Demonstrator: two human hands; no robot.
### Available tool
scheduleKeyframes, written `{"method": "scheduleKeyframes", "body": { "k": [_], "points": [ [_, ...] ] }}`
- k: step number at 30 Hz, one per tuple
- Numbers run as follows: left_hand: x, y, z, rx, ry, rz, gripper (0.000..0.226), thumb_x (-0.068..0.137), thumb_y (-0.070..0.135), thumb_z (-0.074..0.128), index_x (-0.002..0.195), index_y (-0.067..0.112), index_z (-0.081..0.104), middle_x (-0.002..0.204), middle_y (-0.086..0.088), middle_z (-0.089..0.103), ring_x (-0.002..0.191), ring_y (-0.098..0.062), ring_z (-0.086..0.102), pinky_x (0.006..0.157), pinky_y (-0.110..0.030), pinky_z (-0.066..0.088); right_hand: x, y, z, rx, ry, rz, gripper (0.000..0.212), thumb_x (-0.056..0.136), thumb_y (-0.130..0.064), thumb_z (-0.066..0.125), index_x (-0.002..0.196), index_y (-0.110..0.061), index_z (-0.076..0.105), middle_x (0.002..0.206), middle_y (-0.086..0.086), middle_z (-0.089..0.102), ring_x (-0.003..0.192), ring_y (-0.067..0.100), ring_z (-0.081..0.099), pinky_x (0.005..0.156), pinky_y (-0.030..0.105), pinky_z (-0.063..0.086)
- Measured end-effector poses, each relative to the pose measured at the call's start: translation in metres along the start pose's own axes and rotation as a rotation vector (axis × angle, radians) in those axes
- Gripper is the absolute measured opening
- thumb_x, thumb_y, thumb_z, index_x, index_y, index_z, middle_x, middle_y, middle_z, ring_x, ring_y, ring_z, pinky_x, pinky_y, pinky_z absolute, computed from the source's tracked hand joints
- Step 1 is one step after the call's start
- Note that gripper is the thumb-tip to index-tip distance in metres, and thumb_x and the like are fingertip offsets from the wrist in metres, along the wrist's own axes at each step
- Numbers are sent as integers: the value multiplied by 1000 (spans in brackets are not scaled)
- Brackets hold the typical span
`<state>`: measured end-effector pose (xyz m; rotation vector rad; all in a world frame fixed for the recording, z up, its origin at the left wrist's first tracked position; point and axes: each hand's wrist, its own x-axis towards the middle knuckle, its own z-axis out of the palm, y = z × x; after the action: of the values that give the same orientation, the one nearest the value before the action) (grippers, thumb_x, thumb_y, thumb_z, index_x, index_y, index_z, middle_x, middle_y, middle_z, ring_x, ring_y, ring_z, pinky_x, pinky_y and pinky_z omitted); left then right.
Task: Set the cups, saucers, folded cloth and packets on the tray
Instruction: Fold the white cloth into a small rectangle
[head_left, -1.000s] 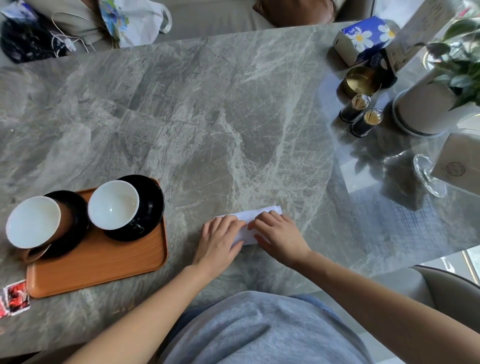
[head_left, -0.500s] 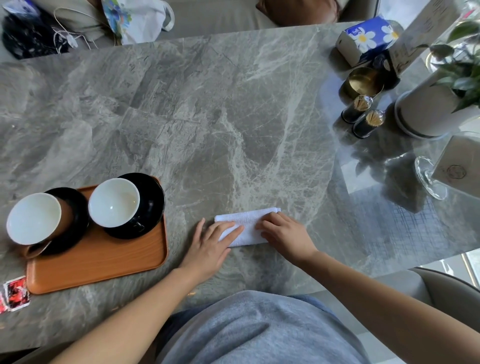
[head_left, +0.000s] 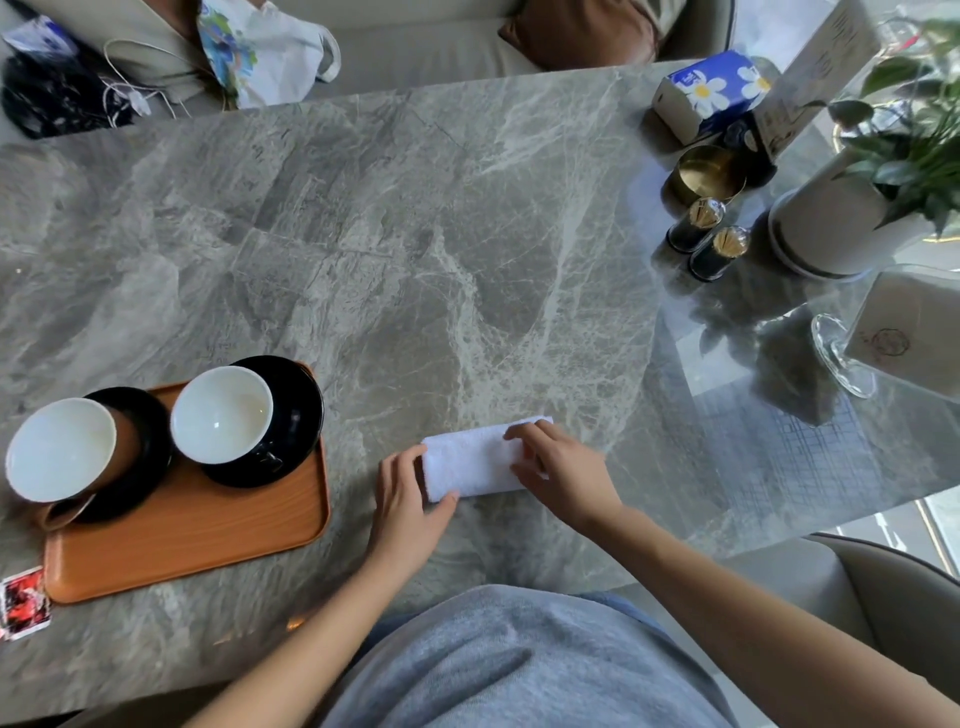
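Spanning the view, the grey veined marble worktop (head_left: 467, 234) carries an orange rectangular wooden tray (head_left: 182, 540). Just right of it, off the tray, lies the white folded cloth (head_left: 467, 460), its long axis left-right and its right end angled slightly away. Both hands are spread: the left hand (head_left: 410, 499) touches its left end, and the right hand (head_left: 563, 470) presses its right half.

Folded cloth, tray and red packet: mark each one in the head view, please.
folded cloth (head_left: 475, 460): head view, white top face, about mid-length.
tray (head_left: 208, 540): head view, bare orange floor near its front edge.
red packet (head_left: 23, 603): head view, middle of its printed face.
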<state>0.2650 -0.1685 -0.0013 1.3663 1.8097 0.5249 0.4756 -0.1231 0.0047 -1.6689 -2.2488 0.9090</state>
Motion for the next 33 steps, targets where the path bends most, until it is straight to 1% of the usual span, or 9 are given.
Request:
{"method": "scheduleKeyframes", "body": {
  "k": [3,5,12,15,17,20,24,28,33],
  "points": [
    [9,8,0,-169,-127,-299,68,76,15,71,130,8,30,132,-12,39,118,-25,44,99,-44,43,9,-1,2,-57,-80,50,34,86,-23,55,119,-31,49,109,-7,56,82,21,60,56,34,47],
    [13,13,0,-248,-179,-389,71,77,16,71,132,8,26,129,-10,44,111,-20,47,91,-35,43,12,-1,3,-88,-99,57,34,87,-24,55,120,-31,48,112,-8,56,82,22,60,56,33,45],
    [23,25,1,-361,-156,-487,66,75,17,75,125,9,33,114,-6,52,96,-16,54,78,-27,43,16,-1,3,-114,-140,70,37,87,-22,59,120,-30,46,117,-7,56,85,24,61,57,29,38],
    [29,30,-3,-506,-156,-534,53,80,18,71,124,5,44,111,-8,60,80,-9,56,59,-19,44,17,-2,3,-125,-142,67,37,87,-21,59,121,-29,45,118,-5,55,87,26,61,59,30,40],
    [35,31,-7,-532,-208,-515,44,82,18,69,121,3,53,112,-12,65,80,-12,59,57,-16,46,17,-3,4,-135,-147,59,37,87,-21,58,121,-29,45,118,-3,55,87,27,61,58,30,40],
    [40,36,-13,-571,-270,-487,35,86,18,64,118,4,59,107,-11,67,87,-17,62,74,-27,51,18,-3,3,-151,-146,54,37,87,-20,58,121,-28,45,117,-2,56,86,28,61,57,30,38],
    [40,43,-11,-592,-258,-460,21,88,18,61,108,13,59,92,1,65,79,-8,60,66,-23,49,19,-4,3,-152,-157,59,38,87,-20,58,122,-26,44,119,0,55,86,30,61,58,32,42],
    [38,46,-5,-504,-209,-355,8,88,12,60,94,11,54,81,1,58,72,-9,54,61,-23,43,19,-7,1,-161,-165,78,37,87,-20,56,122,-25,44,118,1,55,86,31,62,59,33,45],
    [38,44,-5,-487,-176,-274,12,87,8,61,95,13,54,91,-5,59,82,-17,54,69,-28,44,19,-9,-4,-81,-145,98,33,84,-25,53,116,-22,48,107,0,58,84,28,60,60,32,43]
  ]
}}
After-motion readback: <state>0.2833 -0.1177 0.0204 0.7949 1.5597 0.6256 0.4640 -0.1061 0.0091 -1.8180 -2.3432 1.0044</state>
